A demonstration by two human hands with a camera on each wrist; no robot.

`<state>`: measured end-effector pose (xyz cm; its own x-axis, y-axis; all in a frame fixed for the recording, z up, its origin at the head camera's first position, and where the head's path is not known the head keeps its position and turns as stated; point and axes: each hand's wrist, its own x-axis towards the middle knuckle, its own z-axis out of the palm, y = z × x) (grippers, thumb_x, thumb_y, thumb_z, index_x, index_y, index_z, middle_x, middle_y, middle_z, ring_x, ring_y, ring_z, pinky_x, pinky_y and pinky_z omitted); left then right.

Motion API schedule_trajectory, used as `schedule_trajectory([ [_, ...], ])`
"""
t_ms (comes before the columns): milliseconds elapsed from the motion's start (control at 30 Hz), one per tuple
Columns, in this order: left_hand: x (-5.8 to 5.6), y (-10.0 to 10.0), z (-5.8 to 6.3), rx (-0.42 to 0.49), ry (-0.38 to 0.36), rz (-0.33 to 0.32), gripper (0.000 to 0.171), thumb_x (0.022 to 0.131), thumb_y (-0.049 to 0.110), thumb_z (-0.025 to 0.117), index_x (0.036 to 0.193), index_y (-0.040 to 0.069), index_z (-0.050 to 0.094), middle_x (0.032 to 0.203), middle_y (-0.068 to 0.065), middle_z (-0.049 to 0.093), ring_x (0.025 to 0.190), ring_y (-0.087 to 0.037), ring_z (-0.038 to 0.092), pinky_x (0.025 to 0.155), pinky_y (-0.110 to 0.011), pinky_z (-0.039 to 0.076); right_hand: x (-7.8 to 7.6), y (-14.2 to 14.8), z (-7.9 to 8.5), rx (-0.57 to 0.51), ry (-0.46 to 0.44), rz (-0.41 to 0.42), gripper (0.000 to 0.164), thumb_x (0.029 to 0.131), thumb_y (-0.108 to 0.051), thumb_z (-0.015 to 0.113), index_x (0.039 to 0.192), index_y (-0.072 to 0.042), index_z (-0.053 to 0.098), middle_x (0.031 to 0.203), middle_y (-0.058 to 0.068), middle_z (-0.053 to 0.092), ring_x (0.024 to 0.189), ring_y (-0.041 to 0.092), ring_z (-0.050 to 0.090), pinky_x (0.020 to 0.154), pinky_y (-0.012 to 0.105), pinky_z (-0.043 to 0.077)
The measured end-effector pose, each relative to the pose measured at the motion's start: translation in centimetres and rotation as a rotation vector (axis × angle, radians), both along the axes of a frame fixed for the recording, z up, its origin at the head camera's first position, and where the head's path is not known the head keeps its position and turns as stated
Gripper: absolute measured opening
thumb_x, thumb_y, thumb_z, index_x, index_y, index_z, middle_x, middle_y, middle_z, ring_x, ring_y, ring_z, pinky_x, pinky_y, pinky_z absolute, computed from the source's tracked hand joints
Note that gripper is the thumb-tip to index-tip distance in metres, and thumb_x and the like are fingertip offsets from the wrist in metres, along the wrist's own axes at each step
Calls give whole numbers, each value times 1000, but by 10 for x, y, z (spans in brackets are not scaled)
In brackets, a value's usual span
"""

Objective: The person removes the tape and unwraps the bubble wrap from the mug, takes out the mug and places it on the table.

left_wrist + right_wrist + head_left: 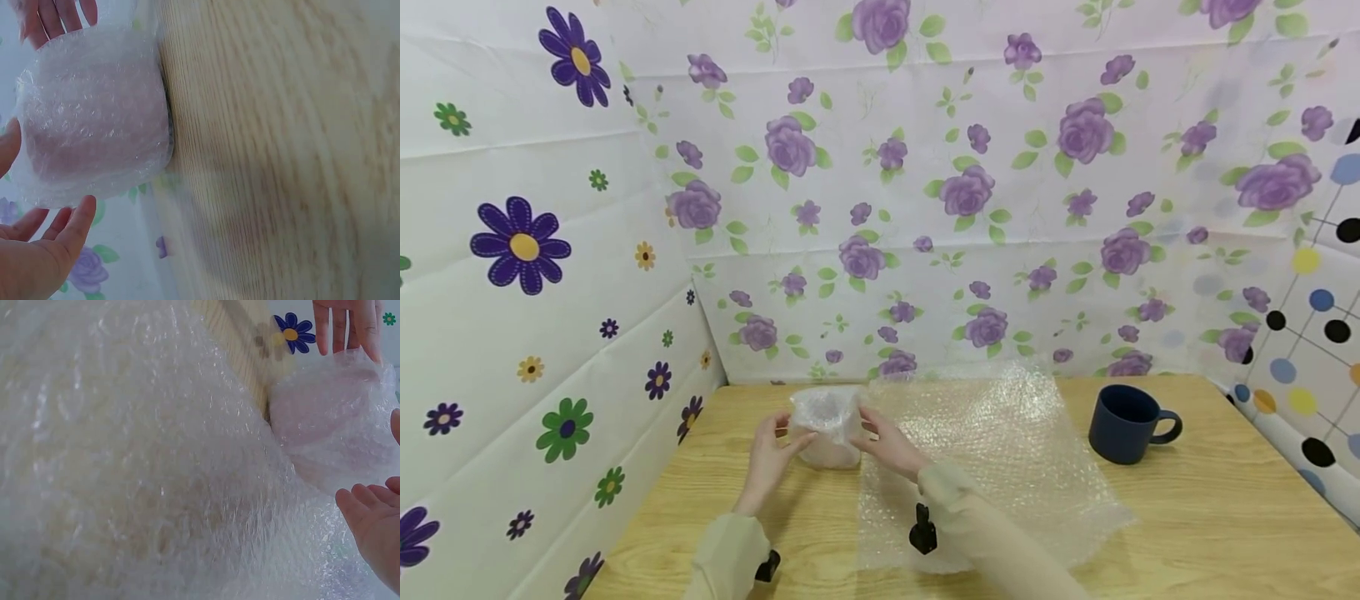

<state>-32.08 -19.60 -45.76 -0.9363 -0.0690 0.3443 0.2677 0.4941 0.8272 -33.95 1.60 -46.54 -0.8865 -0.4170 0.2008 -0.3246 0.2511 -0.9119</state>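
Note:
A pinkish object in bubble wrap [826,427] stands on the table at the left back; its kind is hidden by the wrap. My left hand [769,454] is at its left side, fingertips touching or very near the wrap and the thumb toward the front. On the other side is my right hand [891,443], its fingers extended beside the bundle. In the left wrist view the bundle [94,119] sits between both hands. The right wrist view shows the right hand's fingers [357,503] loosely spread close to the wrap, without a clear grip.
A flat sheet of bubble wrap [992,467] covers the table's middle, partly under my right arm. A dark blue mug [1118,429] stands upright at the right, handle pointing right. Floral cloth walls [925,292] border the wooden table [1217,517] at the back and sides.

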Motion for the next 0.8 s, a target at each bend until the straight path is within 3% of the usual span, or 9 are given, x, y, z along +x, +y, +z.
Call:
schedule_trajectory([
  [300,1,2,-3,-8,13,-2,59,80,18,71,122,-12,43,115,-26,45,102,-37,45,82,-43,45,-3,-5,-4,-1,-37,20,66,93,-20,54,140,6,16,141,25,22,123,39,29,95,46,32],
  [800,1,9,0,-4,10,5,57,83,18,67,124,-13,43,115,-26,46,103,-39,45,85,-48,41,-1,-11,-3,-43,-80,42,65,94,-19,52,139,9,14,139,30,20,122,43,28,96,46,30],
])
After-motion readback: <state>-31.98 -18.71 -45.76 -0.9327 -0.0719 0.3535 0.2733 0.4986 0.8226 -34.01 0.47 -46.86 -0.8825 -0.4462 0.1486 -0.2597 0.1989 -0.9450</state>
